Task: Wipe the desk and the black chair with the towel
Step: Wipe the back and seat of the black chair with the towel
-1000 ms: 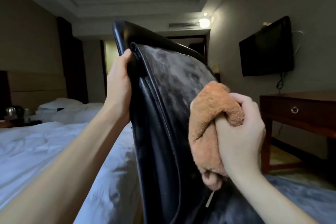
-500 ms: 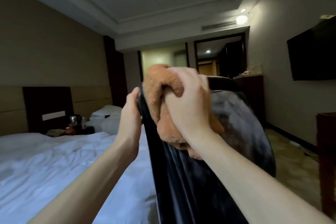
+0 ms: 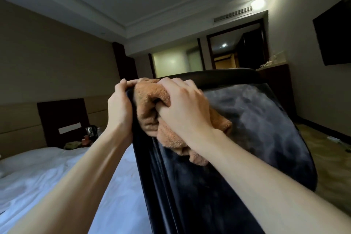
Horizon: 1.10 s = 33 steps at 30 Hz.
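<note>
A: Where is the towel (image 3: 150, 100)?

B: Bunched against the back of the black chair (image 3: 237, 148), near its top left corner. The right hand (image 3: 182, 104) has its fingers curled tight round it and presses it onto the leather. Loose folds hang below the wrist.

A: And the other hand?

B: The left hand (image 3: 121, 108) grips the chair's left edge just under the top rim, thumb hooked over the corner, right beside the towel.

A: How do the edges run?

B: The top rim curves off to the right. The left edge drops steeply toward the near side. The back itself is tilted, and its face is streaked grey.

A: Any room around it?

B: Little on the left, where the bed (image 3: 38, 176) with white sheets lies close by the chair's edge. On the right, open carpet (image 3: 322, 148) runs to the far doorway (image 3: 235, 47).

A: Counts?

B: One towel, one chair, two hands, one bed. One dark screen (image 3: 334, 38) is on the right wall. Two ceiling lights (image 3: 257, 4) are lit at far right.

A: Any containers?

B: A kettle (image 3: 90, 131) stands on the bedside stand (image 3: 76, 145) at far left. I cannot tell what it holds, and the small items around it are too dim to name.
</note>
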Tool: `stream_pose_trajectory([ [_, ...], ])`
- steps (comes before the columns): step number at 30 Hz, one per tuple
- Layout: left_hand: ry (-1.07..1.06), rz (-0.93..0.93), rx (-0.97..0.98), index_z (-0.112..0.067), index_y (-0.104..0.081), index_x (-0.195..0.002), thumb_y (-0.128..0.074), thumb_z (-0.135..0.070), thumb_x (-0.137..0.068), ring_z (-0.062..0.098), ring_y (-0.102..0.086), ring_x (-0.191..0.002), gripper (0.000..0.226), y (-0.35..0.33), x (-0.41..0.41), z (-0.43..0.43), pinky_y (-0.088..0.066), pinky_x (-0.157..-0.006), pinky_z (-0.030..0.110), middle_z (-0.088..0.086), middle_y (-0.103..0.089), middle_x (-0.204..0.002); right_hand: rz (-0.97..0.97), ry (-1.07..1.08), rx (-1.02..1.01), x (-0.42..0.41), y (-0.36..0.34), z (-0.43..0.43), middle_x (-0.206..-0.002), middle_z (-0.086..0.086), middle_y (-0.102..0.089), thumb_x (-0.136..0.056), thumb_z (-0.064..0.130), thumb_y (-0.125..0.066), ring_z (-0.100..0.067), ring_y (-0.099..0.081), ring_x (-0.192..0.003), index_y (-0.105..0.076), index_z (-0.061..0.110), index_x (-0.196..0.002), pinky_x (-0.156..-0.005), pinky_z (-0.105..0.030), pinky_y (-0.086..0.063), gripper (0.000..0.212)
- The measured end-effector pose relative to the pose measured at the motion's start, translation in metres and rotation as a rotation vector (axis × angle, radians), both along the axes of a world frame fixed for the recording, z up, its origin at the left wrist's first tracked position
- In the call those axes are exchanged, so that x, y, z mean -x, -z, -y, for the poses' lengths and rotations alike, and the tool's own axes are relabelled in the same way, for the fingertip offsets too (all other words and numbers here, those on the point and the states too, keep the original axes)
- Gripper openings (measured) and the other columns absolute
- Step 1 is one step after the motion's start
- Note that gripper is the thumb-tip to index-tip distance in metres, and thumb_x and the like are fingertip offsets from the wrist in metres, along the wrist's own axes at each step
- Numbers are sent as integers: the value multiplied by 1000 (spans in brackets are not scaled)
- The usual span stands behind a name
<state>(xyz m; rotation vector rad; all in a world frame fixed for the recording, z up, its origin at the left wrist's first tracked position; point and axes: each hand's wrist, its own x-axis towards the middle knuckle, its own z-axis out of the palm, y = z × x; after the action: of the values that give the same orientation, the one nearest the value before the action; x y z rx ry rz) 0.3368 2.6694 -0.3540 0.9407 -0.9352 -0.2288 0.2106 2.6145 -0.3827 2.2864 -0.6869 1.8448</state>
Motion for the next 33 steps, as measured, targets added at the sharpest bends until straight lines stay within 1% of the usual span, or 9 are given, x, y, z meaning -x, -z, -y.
stream_pose_trajectory([
  [4,-86,53,17,-20,-79,-94,-45,-32,-108,15,-70,-85,38,3,-1,14,-58,-76,29,6,-77,-101,30,128,-52,13,-3,37,-125,5,-66,-87,25,-65,-28,-55,-113,-62,32,-126,-80,-36,-38,39],
  [5,-87,64,19,-19,-79,-96,-46,-32,-108,16,-71,-88,38,4,-2,16,-58,-77,29,8,-77,-106,45,157,-72,18,-4,48,-126,4,-66,-87,25,-65,-29,-55,-113,-62,31,-127,-79,-35,-37,40],
  [9,-81,85,24,-25,-82,-92,-50,-34,-105,30,-67,-117,36,7,-10,21,-55,-104,46,11,-72,-122,131,228,-160,38,-6,86,-122,-3,-67,-88,26,-67,-34,-57,-109,-64,27,-124,-76,-32,-32,36],
  [14,-86,138,55,-31,-80,-86,-55,-27,-105,18,-67,-104,32,10,-14,24,-53,-104,48,0,-74,-106,198,257,-238,53,-10,107,-115,-9,-68,-88,27,-65,-40,-59,-108,-65,24,-119,-79,-40,-45,31],
  [18,-81,167,73,-31,-78,-90,-57,-23,-104,12,-64,-99,27,12,-17,23,-54,-102,46,-4,-73,-105,181,229,-338,48,-21,99,-131,-6,-65,-91,27,-63,-38,-57,-120,-58,34,-136,-97,-46,-49,46],
  [20,-75,160,85,-32,-78,-89,-57,-22,-104,13,-64,-100,27,12,-17,22,-54,-102,47,-3,-72,-105,183,215,-374,42,-26,85,-134,-4,-64,-90,27,-62,-37,-57,-123,-58,39,-137,-98,-43,-48,49],
  [25,-54,121,113,-30,-77,-87,-56,-19,-104,15,-63,-97,29,14,-21,16,-54,-92,41,-1,-73,-103,-63,137,-224,11,-17,18,-123,3,-67,-85,27,-65,-31,-56,-117,-66,38,-124,-92,-39,-44,41],
  [30,-37,138,149,-23,-76,-92,-56,-19,-103,16,-65,-97,23,13,-21,8,-53,-92,41,4,-74,-104,-310,-128,-204,18,-26,-22,-112,18,-68,-81,20,-66,-14,-51,-113,-72,41,-110,-96,-37,-37,36],
  [33,-19,138,142,-24,-76,-93,-56,-17,-104,16,-63,-93,24,13,-20,2,-52,-84,34,2,-72,-100,-394,-189,-174,23,-33,-32,-104,17,-70,-74,24,-61,-14,-55,-108,-74,40,-103,-93,-40,-43,35],
])
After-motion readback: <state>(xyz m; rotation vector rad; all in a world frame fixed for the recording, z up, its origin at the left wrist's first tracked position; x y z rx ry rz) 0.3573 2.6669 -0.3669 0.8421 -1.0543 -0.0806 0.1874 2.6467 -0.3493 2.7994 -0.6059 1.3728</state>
